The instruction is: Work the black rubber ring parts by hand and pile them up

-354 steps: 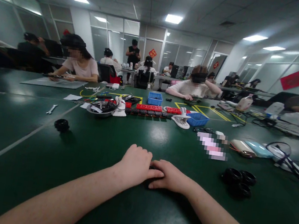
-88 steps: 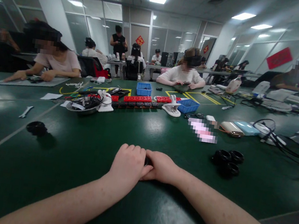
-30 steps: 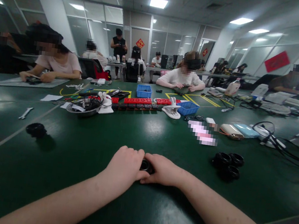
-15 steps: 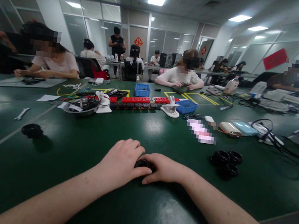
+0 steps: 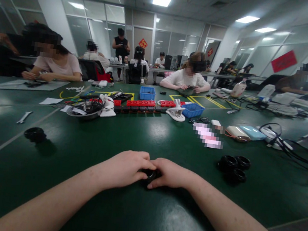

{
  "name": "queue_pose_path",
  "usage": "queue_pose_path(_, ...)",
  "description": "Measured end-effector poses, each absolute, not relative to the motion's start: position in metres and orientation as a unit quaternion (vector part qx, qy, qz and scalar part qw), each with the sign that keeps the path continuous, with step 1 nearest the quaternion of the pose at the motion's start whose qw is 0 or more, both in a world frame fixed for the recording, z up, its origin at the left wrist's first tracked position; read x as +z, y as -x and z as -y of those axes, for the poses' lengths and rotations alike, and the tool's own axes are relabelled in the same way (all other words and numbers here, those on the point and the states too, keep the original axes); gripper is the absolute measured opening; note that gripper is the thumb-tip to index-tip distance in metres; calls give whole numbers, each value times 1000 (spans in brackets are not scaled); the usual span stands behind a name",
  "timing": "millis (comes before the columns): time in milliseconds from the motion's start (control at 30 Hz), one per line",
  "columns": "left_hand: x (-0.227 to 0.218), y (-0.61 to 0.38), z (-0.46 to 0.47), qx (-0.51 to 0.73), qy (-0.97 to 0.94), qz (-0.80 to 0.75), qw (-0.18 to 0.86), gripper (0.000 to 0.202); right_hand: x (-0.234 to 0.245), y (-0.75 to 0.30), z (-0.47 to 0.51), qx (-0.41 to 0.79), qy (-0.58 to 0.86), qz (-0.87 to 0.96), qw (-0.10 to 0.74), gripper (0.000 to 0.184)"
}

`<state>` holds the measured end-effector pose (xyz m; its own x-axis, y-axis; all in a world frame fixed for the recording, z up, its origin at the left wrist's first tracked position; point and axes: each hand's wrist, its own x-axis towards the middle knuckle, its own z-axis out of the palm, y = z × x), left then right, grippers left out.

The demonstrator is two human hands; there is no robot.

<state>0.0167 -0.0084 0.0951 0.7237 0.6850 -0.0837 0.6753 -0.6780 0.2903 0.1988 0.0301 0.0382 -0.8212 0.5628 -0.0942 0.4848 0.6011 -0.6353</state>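
Note:
A small black round fitting (image 5: 150, 174) with a hollow ring-like top sits low over the green table, mostly covered by my fingers. From the left, my left hand (image 5: 125, 169) has its thumb and fingers closed on the rim. My right hand (image 5: 171, 174) wraps round the other side, thumb toward me. The fitting's lower part is hidden, and I cannot tell whether it touches the table. Off to the right stand black fittings (image 5: 228, 163) in a cluster of three. A single black fitting (image 5: 35, 134) is far to the left.
A wrench (image 5: 24, 117) lies at the left. Beyond my hands are a metal bowl of cables (image 5: 85, 110), red strips (image 5: 140, 103), a white clip stand (image 5: 176, 113) and blue bins (image 5: 192, 110). Power banks (image 5: 237, 133) and cables lie right. A co-worker (image 5: 187, 74) sits opposite.
My left hand has rolled and its fingers have come down and forward over the fitting's rim. The fitting has shifted slightly right and toward me. My right hand is nearly still.

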Motion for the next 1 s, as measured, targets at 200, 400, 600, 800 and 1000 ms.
queue_pose_path(200, 99, -31, 16, -35, -877, -471, 87, 20, 42, -194, -22, 281, 339, 896, 53, 47)
queue_pose_path(400, 95, -54, 28, -61, -826, -560, 10, 33, 44, -186, -11, 201, 394, 896, 42, 46)
queue_pose_path(600, 88, -58, 34, -63, -811, -582, -18, 34, 42, -185, -6, 177, 402, 897, 47, 46)
queue_pose_path(800, 96, -33, 20, -31, -858, -513, 32, 41, 46, -198, -20, 269, 315, 908, 60, 63)
queue_pose_path(1000, 102, -12, 10, 12, -916, -374, 143, 36, 44, -202, -29, 329, 291, 897, 44, 42)
